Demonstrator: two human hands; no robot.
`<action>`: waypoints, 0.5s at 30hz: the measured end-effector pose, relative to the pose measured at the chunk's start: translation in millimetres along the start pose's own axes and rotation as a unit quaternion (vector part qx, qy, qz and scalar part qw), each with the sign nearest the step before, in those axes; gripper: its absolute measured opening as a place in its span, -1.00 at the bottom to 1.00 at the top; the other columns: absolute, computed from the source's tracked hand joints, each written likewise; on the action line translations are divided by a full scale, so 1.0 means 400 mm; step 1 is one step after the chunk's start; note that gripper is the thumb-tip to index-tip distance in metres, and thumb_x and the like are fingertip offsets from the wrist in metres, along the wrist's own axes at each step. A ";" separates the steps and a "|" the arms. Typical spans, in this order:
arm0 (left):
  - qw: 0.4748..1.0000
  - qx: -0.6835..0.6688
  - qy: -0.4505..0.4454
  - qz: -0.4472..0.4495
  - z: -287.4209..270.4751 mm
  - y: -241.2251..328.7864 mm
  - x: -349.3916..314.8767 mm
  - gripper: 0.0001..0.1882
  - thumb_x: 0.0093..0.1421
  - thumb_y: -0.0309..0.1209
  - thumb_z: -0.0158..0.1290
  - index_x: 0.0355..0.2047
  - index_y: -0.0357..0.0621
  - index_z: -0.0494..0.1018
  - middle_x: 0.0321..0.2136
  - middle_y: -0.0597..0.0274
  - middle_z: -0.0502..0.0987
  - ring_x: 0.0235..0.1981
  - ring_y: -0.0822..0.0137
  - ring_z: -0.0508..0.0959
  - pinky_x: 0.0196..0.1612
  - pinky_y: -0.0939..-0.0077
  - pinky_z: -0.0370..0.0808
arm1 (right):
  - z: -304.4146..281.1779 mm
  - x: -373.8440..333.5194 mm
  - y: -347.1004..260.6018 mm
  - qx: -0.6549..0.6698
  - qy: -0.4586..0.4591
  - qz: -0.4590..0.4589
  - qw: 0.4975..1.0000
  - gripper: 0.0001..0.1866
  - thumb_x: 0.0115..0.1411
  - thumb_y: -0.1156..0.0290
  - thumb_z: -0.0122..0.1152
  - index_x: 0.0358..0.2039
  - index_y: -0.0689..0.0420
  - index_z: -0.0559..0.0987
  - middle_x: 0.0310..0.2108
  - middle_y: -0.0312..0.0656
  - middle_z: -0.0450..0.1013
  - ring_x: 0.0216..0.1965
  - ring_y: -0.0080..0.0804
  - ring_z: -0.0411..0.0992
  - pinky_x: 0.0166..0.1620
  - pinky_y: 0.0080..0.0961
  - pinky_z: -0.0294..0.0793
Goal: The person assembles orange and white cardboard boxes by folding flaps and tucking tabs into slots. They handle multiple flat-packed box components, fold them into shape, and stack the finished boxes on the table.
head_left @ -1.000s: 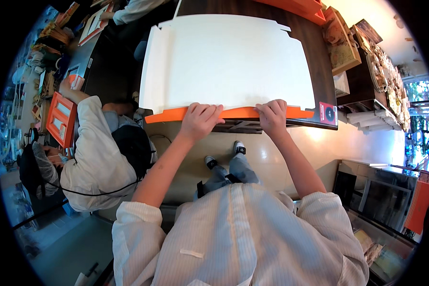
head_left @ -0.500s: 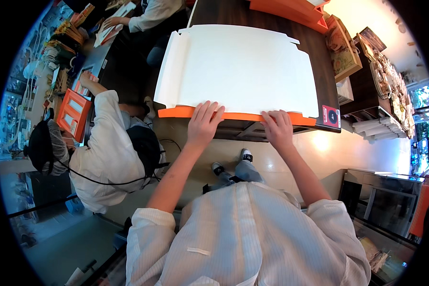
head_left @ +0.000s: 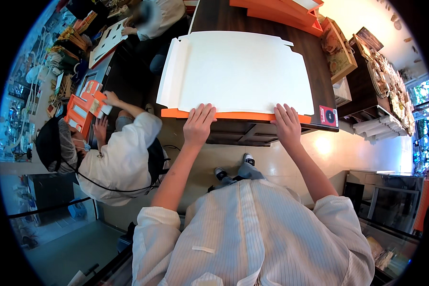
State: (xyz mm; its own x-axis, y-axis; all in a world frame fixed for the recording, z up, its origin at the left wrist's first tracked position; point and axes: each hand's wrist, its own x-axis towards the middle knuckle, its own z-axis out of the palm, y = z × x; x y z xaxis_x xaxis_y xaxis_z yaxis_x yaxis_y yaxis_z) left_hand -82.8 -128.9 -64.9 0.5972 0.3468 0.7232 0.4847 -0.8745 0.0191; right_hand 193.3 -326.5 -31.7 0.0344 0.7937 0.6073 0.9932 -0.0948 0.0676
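Note:
A large white cardboard sheet (head_left: pixel 243 71) with an orange underside lies on the dark wooden table, a narrow flap standing creased along its left side. Its near edge is folded into an orange strip (head_left: pixel 245 116) that faces me. My left hand (head_left: pixel 199 125) rests on the left part of this near fold, its fingers stretched over onto the white face. On the right part, my right hand (head_left: pixel 287 123) lies the same way, fingers straight and slightly spread. Both hands press on the fold; neither is wrapped round anything. The undersides of my fingers are hidden.
Orange box pieces (head_left: pixel 291 14) are stacked at the table's far right, beside a wooden tray (head_left: pixel 337 50). A red card (head_left: pixel 328 116) sits on the near right corner. To my left, a co-worker (head_left: pixel 121 157) handles orange cardboard pieces (head_left: pixel 83 107); another person works farther back.
My hands have moved apart along the fold, the right one shifting right. The sheet has shifted slightly on the table. The co-worker on the left has lifted an orange piece.

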 end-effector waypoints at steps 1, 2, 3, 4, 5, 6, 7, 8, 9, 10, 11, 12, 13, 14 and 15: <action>1.000 0.015 0.005 -0.004 0.004 -0.001 -0.016 -0.68 0.18 -0.25 0.28 -0.06 0.00 0.63 -0.02 0.32 0.65 0.05 0.23 0.62 0.08 0.19 0.55 | 0.009 -0.011 -0.011 0.000 0.008 0.003 1.000 -0.55 0.14 0.31 0.37 0.01 0.24 0.57 0.04 -0.07 0.54 0.08 -0.04 0.49 0.17 -0.06 0.46; 1.000 0.011 0.007 -0.008 0.005 0.001 -0.012 -0.67 0.18 -0.25 0.29 -0.06 0.00 0.63 -0.01 0.32 0.64 0.05 0.23 0.62 0.08 0.20 0.55 | 0.019 -0.005 -0.014 -0.005 0.026 0.004 1.000 -0.57 0.15 0.32 0.36 0.00 0.23 0.57 0.03 -0.07 0.55 0.08 -0.04 0.50 0.16 -0.06 0.47; 1.000 0.009 0.010 -0.013 -0.001 0.020 -0.018 -0.67 0.18 -0.24 0.29 -0.05 0.00 0.62 -0.01 0.32 0.64 0.05 0.23 0.62 0.09 0.21 0.55 | 0.031 -0.039 -0.012 0.008 0.026 0.017 0.999 -0.61 0.24 0.33 0.30 0.04 0.22 0.58 0.04 -0.08 0.56 0.10 -0.04 0.51 0.16 -0.05 0.47; 1.000 0.017 0.016 -0.012 -0.003 0.013 -0.014 -0.67 0.18 -0.24 0.29 -0.05 0.00 0.62 0.00 0.32 0.64 0.06 0.23 0.62 0.09 0.21 0.56 | 0.045 -0.055 -0.024 0.002 0.047 0.030 0.998 -0.65 0.31 0.33 0.27 0.04 0.22 0.61 0.05 -0.06 0.57 0.10 -0.05 0.52 0.16 -0.05 0.48; 1.000 0.010 0.011 -0.011 -0.002 0.011 -0.013 -0.66 0.18 -0.23 0.29 -0.06 -0.01 0.62 0.00 0.31 0.64 0.05 0.23 0.62 0.10 0.21 0.55 | 0.069 -0.066 -0.030 0.015 0.079 0.046 0.996 -0.68 0.33 0.34 0.24 0.02 0.23 0.64 0.03 -0.04 0.58 0.10 -0.04 0.54 0.16 -0.05 0.48; 1.000 0.006 0.004 -0.010 0.001 0.012 -0.014 -0.66 0.18 -0.23 0.29 -0.06 -0.02 0.62 -0.01 0.31 0.64 0.04 0.23 0.62 0.11 0.20 0.55 | 0.087 -0.071 -0.034 0.023 0.107 0.062 0.992 -0.71 0.33 0.39 0.22 -0.01 0.24 0.65 -0.01 -0.03 0.60 0.07 -0.01 0.56 0.16 -0.05 0.48; 1.000 -0.011 -0.006 -0.004 0.009 0.004 -0.015 -0.63 0.18 -0.22 0.29 -0.03 -0.03 0.60 0.00 0.26 0.63 0.06 0.20 0.61 0.13 0.19 0.54 | 0.084 -0.073 -0.042 0.037 0.104 0.076 0.991 -0.72 0.33 0.42 0.19 -0.01 0.25 0.65 0.00 -0.02 0.60 0.08 0.01 0.54 0.17 -0.05 0.47; 0.999 -0.031 -0.016 -0.002 0.004 -0.006 -0.022 -0.60 0.18 -0.22 0.28 0.01 -0.04 0.59 0.02 0.21 0.61 0.08 0.18 0.60 0.14 0.18 0.54 | 0.076 -0.076 -0.041 0.041 0.079 0.080 0.993 -0.71 0.32 0.44 0.18 0.01 0.24 0.64 0.02 -0.01 0.58 0.11 0.01 0.53 0.20 -0.04 0.44; 0.999 -0.028 -0.026 -0.003 -0.009 -0.020 -0.028 -0.57 0.18 -0.22 0.28 0.04 -0.04 0.57 0.04 0.16 0.59 0.10 0.15 0.58 0.17 0.15 0.51 | 0.053 -0.073 -0.033 0.041 0.056 0.070 0.995 -0.69 0.31 0.43 0.19 0.03 0.24 0.63 0.06 0.00 0.56 0.14 0.01 0.51 0.23 -0.03 0.41; 0.999 -0.025 -0.038 -0.006 -0.014 -0.039 -0.040 -0.54 0.18 -0.21 0.28 0.07 -0.04 0.55 0.07 0.11 0.57 0.13 0.11 0.56 0.19 0.12 0.49 | 0.041 -0.069 -0.027 0.041 0.033 0.060 0.997 -0.66 0.30 0.44 0.19 0.07 0.24 0.60 0.09 0.00 0.54 0.17 -0.01 0.48 0.25 -0.03 0.40; 0.998 -0.023 -0.049 -0.008 -0.020 -0.054 -0.042 -0.52 0.18 -0.21 0.27 0.10 -0.04 0.53 0.10 0.06 0.55 0.16 0.07 0.54 0.22 0.09 0.47 | 0.033 -0.069 -0.023 0.037 0.015 0.059 0.997 -0.64 0.28 0.44 0.20 0.08 0.22 0.59 0.13 0.01 0.51 0.20 -0.01 0.45 0.26 -0.02 0.40; 0.999 -0.002 -0.044 -0.019 -0.035 -0.057 -0.040 -0.50 0.19 -0.20 0.27 0.12 -0.03 0.51 0.12 0.02 0.52 0.18 0.03 0.51 0.24 0.05 0.44 | 0.024 -0.071 -0.021 0.032 -0.007 0.059 0.998 -0.62 0.27 0.45 0.22 0.10 0.20 0.58 0.17 0.02 0.48 0.23 0.00 0.42 0.26 -0.02 0.39; 0.998 0.022 -0.040 -0.034 -0.057 -0.053 -0.037 -0.48 0.19 -0.20 0.26 0.15 -0.02 0.50 0.15 -0.03 0.49 0.20 -0.01 0.49 0.27 0.02 0.42 | 0.012 -0.063 -0.020 0.025 -0.015 0.064 0.998 -0.61 0.25 0.46 0.24 0.11 0.18 0.58 0.17 0.03 0.46 0.23 0.01 0.41 0.26 -0.02 0.40; 0.997 0.045 -0.042 -0.050 -0.074 -0.049 -0.047 -0.46 0.20 -0.20 0.26 0.17 -0.01 0.48 0.18 -0.07 0.46 0.23 -0.06 0.46 0.29 -0.01 0.39 | 0.001 -0.060 -0.026 0.021 -0.026 0.071 0.997 -0.59 0.23 0.46 0.26 0.11 0.16 0.58 0.17 0.03 0.45 0.24 0.03 0.40 0.25 -0.03 0.40; 0.994 0.052 -0.047 -0.089 -0.070 -0.050 -0.062 -0.48 0.21 -0.21 0.24 0.18 0.00 0.49 0.20 -0.15 0.44 0.26 -0.13 0.42 0.33 -0.10 0.32 | 0.001 -0.059 -0.031 0.017 -0.038 0.077 0.996 -0.57 0.21 0.47 0.28 0.12 0.14 0.58 0.17 0.04 0.43 0.24 0.04 0.39 0.25 -0.03 0.40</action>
State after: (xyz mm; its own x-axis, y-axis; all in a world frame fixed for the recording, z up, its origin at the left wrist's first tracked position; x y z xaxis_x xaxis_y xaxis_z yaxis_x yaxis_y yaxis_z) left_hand -125.0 -129.6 -63.9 0.5508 0.5262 0.6478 0.6481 -0.7588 0.0653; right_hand 180.2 -343.9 -47.1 0.1929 0.8146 0.5469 0.9789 -0.1984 -0.0497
